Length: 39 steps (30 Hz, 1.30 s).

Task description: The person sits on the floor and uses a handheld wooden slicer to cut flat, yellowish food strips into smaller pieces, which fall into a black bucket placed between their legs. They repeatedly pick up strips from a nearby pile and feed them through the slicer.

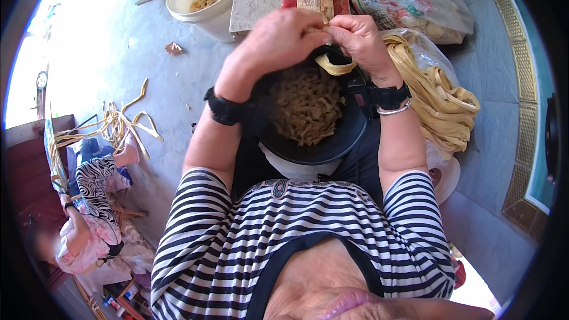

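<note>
My left hand [289, 38] and my right hand [358, 40] meet at the near end of a wooden block [314, 2], fingertips pinched together around a small pale piece. From beneath my right hand a yellowish flat strip [336, 66] curls down; where its end runs is hidden by the fingers. Below the hands a dark round basin [311, 156] rests at my lap, holding many short tan pieces [306, 111]. Right of my right forearm lies a thick bundle of long yellowish strips [438, 98] on clear plastic.
A white bucket [178, 6] with pale knotted pieces stands beyond my left arm, beside a worn bench [258, 0]. Clear plastic bags [422, 4] lie at the upper right. At the far left a seated person [89, 226] works near loose strips [120, 124] on the floor.
</note>
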Each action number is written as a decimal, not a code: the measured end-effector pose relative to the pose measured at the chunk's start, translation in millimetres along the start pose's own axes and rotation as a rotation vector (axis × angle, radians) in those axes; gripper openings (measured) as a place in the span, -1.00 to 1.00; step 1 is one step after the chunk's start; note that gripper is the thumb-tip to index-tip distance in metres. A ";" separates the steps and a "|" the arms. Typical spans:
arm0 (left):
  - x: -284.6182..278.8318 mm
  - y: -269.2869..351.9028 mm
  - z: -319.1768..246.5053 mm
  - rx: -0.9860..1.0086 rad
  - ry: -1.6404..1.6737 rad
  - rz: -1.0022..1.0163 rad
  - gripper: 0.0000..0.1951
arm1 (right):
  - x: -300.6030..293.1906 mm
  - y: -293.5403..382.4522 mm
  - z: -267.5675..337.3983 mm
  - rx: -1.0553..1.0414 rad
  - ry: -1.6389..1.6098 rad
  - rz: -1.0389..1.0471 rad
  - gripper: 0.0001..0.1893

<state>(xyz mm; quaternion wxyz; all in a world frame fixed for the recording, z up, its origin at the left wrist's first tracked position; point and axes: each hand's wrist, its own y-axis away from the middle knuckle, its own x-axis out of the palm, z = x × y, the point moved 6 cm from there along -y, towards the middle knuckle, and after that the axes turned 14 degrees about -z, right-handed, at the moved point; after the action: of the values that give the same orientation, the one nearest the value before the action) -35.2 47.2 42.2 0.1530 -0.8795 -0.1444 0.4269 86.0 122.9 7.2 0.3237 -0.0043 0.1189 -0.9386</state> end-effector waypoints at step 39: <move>31.3 1.6 38.2 -0.790 1.409 -0.485 -0.61 | 48.8 17.5 -10.0 0.720 -0.723 0.185 -0.73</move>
<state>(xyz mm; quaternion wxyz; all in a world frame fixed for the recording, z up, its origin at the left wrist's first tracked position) -46.8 63.3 -3.1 -0.0243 -0.8738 -0.3389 -0.3480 57.2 82.1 -9.8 0.4067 -0.2061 -0.3309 -0.8262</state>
